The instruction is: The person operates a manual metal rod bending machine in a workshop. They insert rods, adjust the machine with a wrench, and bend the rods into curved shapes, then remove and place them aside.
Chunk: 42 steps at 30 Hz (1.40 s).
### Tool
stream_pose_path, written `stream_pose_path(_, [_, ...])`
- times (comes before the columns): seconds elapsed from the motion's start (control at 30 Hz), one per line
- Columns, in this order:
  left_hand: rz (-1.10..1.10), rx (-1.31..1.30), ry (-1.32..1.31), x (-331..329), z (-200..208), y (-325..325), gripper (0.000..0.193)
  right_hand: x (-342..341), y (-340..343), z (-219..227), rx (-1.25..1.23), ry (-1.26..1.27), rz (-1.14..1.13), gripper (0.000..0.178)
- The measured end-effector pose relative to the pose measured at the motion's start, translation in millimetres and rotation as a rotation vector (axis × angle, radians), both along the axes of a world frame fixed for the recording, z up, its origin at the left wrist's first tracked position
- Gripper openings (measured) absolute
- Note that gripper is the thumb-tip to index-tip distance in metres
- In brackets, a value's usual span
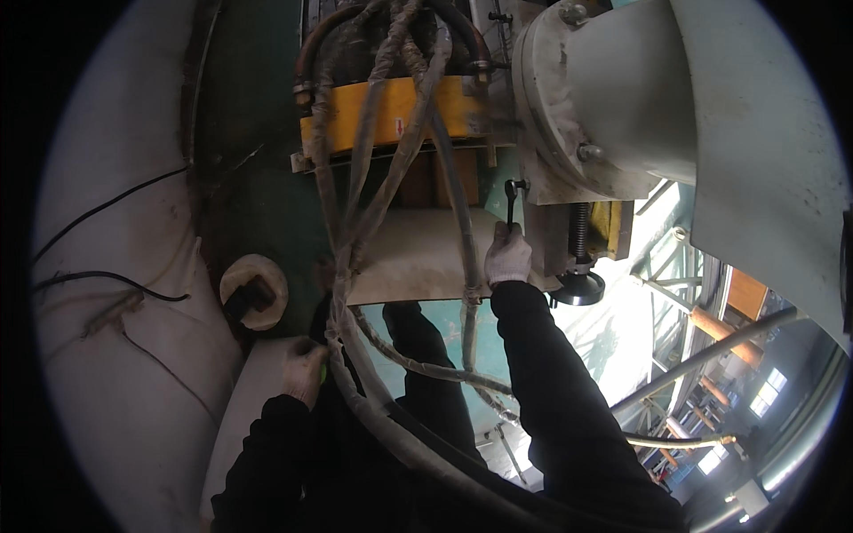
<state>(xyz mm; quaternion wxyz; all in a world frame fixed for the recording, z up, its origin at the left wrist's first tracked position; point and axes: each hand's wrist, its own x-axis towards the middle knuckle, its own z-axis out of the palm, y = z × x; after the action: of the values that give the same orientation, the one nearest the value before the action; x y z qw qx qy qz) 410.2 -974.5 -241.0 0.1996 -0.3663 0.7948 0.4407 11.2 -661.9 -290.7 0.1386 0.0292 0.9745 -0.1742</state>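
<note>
My right hand (509, 256), in a pale work glove, is closed around the handle of a ratchet wrench (511, 206). The wrench stands nearly upright in view, its head against a fastener on the side of the grey metal block (544, 226), below a large flanged pipe (613, 84). My left hand (304, 369), gloved too, is lower left beside the wrapped hoses (339, 311) and a pale curved surface (240, 417). Its fingers look curled, with a small green spot beside them; what they grip, if anything, is hidden.
A yellow machine housing (355, 115) lies ahead, with several wrapped hoses hanging across it. To the right are a threaded spindle (580, 235) and a round handwheel (579, 289). Left stands a round capped fitting (254, 291); black cables (111, 209) cross the pale wall.
</note>
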Motion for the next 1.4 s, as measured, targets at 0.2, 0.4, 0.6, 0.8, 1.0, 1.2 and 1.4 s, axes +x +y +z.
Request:
stream_pose_path(0.2, [-0.021, 0.102, 0.052, -40.1, 46.1, -2.9, 0.044, 1.1, 22.4, 29.9, -0.04, -0.086, 0.054, 0.036])
stream_pose_path(0.4, [0.237, 0.273, -0.129, -79.6, 79.7, 4.5, 0.035, -14.6, 13.2, 157.6, 0.115, -0.171, 0.283, 0.029])
stream_pose_path(0.6, [0.291, 0.33, -0.079, -82.6, 83.0, 2.2, 0.04, -69.1, -12.2, 186.6, 0.327, -0.293, 0.501, 0.042])
stream_pose_path(0.8, [0.429, 0.401, -0.14, -80.1, 85.2, 2.7, 0.037, -88.6, -20.9, 160.4, 0.454, -0.328, 0.537, 0.047])
stream_pose_path(1.0, [0.393, 0.374, -0.098, -69.5, 75.3, -0.6, 0.034, -94.7, -16.8, 150.7, 0.475, -0.347, 0.522, 0.045])
stream_pose_path(1.2, [0.224, 0.287, -0.049, -69.2, 69.2, -5.8, 0.042, -80.7, -14.6, 134.3, 0.478, -0.398, 0.475, 0.038])
stream_pose_path(1.4, [0.413, 0.376, -0.14, -74.8, 74.0, -6.4, 0.043, -51.4, -22.4, 144.6, 0.36, -0.37, 0.33, 0.039])
